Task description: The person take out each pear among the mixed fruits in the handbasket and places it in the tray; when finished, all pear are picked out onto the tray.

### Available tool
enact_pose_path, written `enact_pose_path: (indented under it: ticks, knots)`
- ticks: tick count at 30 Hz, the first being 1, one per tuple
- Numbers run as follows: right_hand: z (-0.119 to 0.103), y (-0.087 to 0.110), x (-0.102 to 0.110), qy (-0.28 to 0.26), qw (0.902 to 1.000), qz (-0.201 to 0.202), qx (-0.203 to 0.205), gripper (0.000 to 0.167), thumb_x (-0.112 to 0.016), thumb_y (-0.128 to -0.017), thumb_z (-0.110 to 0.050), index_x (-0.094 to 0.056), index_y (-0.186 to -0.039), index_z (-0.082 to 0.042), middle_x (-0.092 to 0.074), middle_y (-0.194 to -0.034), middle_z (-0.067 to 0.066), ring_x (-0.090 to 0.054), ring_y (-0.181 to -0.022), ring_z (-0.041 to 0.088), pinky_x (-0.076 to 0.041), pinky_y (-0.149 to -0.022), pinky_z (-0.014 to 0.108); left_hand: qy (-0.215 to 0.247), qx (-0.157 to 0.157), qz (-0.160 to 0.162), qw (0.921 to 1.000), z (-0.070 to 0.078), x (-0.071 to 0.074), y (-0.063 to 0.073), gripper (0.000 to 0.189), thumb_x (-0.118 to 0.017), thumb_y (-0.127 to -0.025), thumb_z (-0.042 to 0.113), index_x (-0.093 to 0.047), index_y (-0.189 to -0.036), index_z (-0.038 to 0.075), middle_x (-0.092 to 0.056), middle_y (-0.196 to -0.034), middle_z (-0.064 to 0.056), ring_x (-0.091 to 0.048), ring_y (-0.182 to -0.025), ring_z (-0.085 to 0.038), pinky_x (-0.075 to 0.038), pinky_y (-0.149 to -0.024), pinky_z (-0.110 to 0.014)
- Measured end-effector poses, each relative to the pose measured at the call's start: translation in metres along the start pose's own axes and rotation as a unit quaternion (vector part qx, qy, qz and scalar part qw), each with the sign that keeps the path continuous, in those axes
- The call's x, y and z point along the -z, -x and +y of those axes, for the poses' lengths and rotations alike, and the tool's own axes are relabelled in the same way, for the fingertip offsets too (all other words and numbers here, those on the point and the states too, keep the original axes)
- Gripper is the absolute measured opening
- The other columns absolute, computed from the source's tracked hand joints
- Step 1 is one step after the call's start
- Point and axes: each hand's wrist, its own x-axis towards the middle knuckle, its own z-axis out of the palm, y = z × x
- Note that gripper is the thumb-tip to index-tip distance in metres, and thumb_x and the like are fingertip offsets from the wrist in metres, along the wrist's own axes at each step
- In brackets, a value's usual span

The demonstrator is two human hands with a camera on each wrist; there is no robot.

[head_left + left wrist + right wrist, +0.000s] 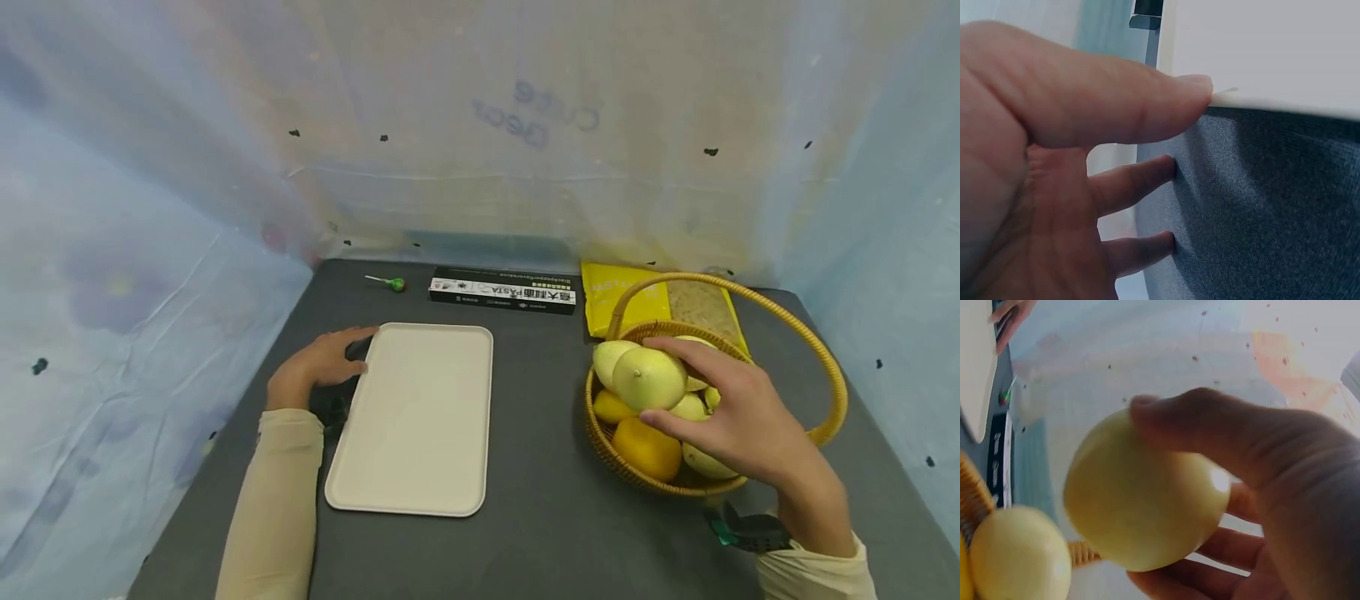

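Observation:
My right hand point(738, 408) grips a pale yellow-green pear point(649, 379) between thumb and fingers, over the near-left part of a wicker basket point(667, 487). In the right wrist view the pear point(1141, 494) fills the middle, with the thumb across its top and fingers behind it. More pale pears and an orange fruit point(647, 448) lie in the basket, partly covered by the hand. My left hand point(318, 362) rests at the left edge of a white tray point(420, 417). In the left wrist view its thumb point(1172, 106) touches the tray's rim, while other fingers reach down to the dark tabletop.
Behind the basket lies a yellow pasta bag point(622, 292), and the basket's tall handle point(817, 350) arches up on the right. A black-and-white pasta box point(502, 290) and a green lollipop point(393, 284) lie at the back. Curtains hang around the dark table point(540, 533).

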Motion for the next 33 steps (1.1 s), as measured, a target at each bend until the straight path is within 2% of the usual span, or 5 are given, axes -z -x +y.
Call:
enact_pose_path:
  ticks: [5,11,17,22,33]
  knots:
    - [-0.009,-0.024,-0.004,-0.056,0.9984,0.006,0.007,0.085,-0.103,-0.074,-0.012,-0.066,-0.151,-0.019,-0.074,-0.138,-0.004,-0.071,-0.115,0.001,-0.055,-0.099,0.008,0.001,0.003,-0.001,1.0,0.002,-0.001,-0.002,0.073,-0.065,-0.109,0.021,-0.032,-0.175,0.015,-0.022,-0.178,-0.033,-0.018,-0.162,-0.062,-0.022,-0.126,-0.081]
    - [-0.022,-0.053,-0.021,-0.121,0.9924,0.008,0.02,0.085,-0.101,-0.076,-0.009,-0.066,-0.152,-0.021,-0.074,-0.138,-0.002,-0.072,-0.117,0.005,-0.056,-0.102,0.012,-0.001,0.006,-0.001,1.0,0.003,0.0,-0.003,0.074,-0.066,-0.109,0.021,-0.032,-0.175,0.016,-0.021,-0.178,-0.032,-0.019,-0.162,-0.061,-0.025,-0.126,-0.081]
    - [-0.043,-0.081,-0.051,-0.195,0.9799,0.015,0.041,0.084,-0.098,-0.08,-0.006,-0.062,-0.155,-0.014,-0.07,-0.147,0.003,-0.074,-0.123,0.014,-0.059,-0.105,0.02,0.0,0.012,-0.001,0.9999,0.003,0.001,-0.001,0.074,-0.066,-0.109,0.021,-0.032,-0.175,0.016,-0.02,-0.179,-0.032,-0.018,-0.162,-0.061,-0.024,-0.126,-0.081]
    - [-0.058,-0.099,-0.08,-0.242,0.9696,0.0,0.038,0.08,-0.096,-0.084,-0.008,-0.06,-0.155,-0.009,-0.067,-0.149,0.006,-0.073,-0.129,0.02,-0.059,-0.108,0.025,0.0,0.016,0.001,0.9999,0.003,-0.001,-0.001,0.074,-0.066,-0.109,0.022,-0.032,-0.175,0.016,-0.02,-0.179,-0.031,-0.017,-0.162,-0.062,-0.023,-0.126,-0.081]
    - [-0.067,-0.143,-0.127,-0.276,0.9603,-0.015,0.034,0.073,-0.095,-0.088,-0.02,-0.062,-0.153,-0.013,-0.069,-0.145,0.003,-0.074,-0.121,0.016,-0.062,-0.107,0.031,0.002,0.028,-0.001,0.9996,0.006,-0.001,-0.002,0.074,-0.066,-0.11,0.024,-0.031,-0.175,0.019,-0.02,-0.18,-0.029,-0.016,-0.163,-0.06,-0.022,-0.127,-0.081]
